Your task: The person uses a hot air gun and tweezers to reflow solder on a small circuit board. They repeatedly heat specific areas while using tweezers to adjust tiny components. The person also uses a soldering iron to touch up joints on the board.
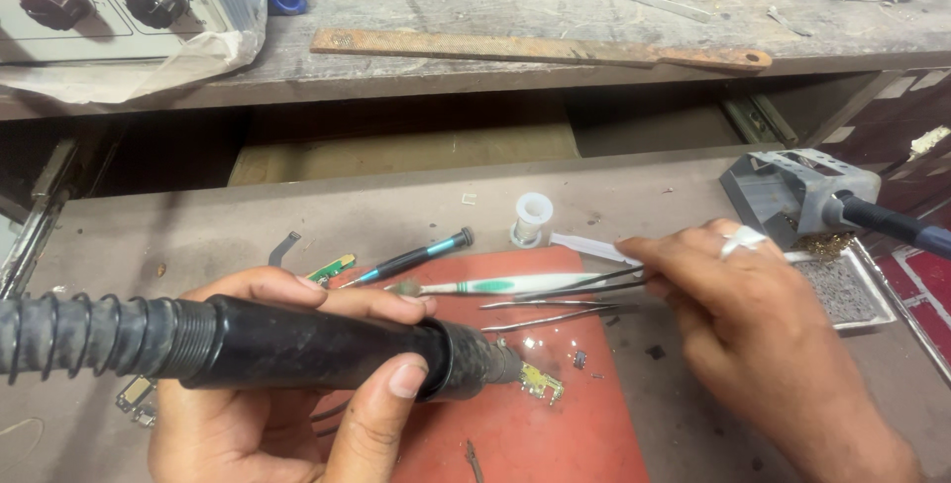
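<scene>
Grip, left: left hand is wrapped closed around the black cylindrical hot-air handle, thumb on top near the collar.
Nozzle: metal tip points to 3 o'clock, just over the small gold-coloured circuit piece; whether it touches, I cannot tell.
Grip, right: right hand pinches thin metal tweezers between thumb and fingers, closed on them; their tips point to 9 o'clock.
Place of the piece: on the red rubber mat, at 4 o'clock from the nozzle.
Progress: by my judgement the work is in the middle. The tool is already aimed at the piece, but the tweezers are apart from it and carry nothing.
Loose parts: tiny dark chips lie on the mat at 2 o'clock from the piece.
Around: white-green toothbrush and dark screwdriver with teal band at 12 o'clock of the mat; white solder spool beyond; grey iron stand at far 2 o'clock.
</scene>
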